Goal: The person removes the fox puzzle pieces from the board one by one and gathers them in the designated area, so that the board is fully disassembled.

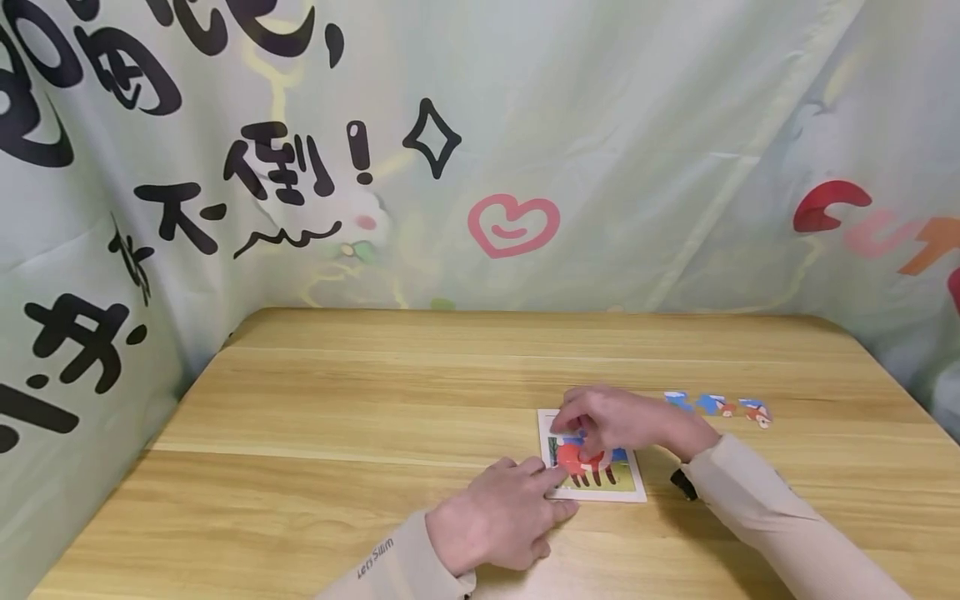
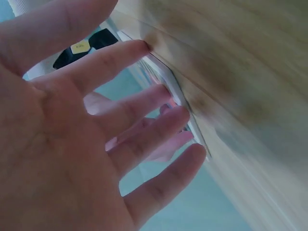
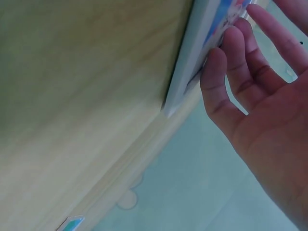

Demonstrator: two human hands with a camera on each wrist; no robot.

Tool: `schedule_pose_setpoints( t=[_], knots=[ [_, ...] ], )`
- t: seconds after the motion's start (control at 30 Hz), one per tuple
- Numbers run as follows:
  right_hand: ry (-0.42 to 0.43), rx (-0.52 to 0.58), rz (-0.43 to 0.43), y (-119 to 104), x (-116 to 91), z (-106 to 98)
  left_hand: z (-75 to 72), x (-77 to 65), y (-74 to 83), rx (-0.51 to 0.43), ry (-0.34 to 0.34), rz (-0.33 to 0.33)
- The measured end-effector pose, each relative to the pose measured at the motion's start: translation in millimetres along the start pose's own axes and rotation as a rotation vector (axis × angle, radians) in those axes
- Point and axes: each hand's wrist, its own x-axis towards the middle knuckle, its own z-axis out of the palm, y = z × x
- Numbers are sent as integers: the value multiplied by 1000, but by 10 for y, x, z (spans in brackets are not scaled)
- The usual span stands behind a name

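A small jigsaw puzzle in a white-edged tray (image 1: 637, 490) lies on the table, its picture (image 1: 597, 477) showing a red-orange animal with dark legs on yellow-green ground. My left hand (image 1: 501, 515) is spread, its fingertips resting at the tray's near left edge; the left wrist view shows the fingers (image 2: 161, 185) straight along that edge. Over the upper part of the puzzle bends my right hand (image 1: 618, 417). In the right wrist view its fingers (image 3: 214, 77) are slightly bent and touch the puzzle's surface. No piece shows between them, though the hand covers the puzzle's top.
Several loose puzzle pieces (image 1: 710, 405), blue with bits of orange and white, lie in a row right of the tray. Under the right forearm is a small black object (image 1: 683, 484). A printed cloth (image 1: 600, 250) hangs behind the wooden table (image 1: 300, 400).
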Motion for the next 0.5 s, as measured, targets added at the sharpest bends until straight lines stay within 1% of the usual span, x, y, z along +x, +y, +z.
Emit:
schedule_pose_setpoints(
  t=[0.13,0.27,0.37,0.43,0.5],
  knots=[
    [-13,49,24,-15,-11,26,0,4,-14,-3,20,8],
    [2,5,-5,-6,-25,45,1,15,-9,-1,39,12],
    [-1,9,-13,-3,-29,54,4,23,3,7,47,5],
    [-10,36,2,-1,-21,56,6,23,9,10,51,1],
    [-14,39,2,-9,-1,54,4,18,12,10,50,-4]
  ],
)
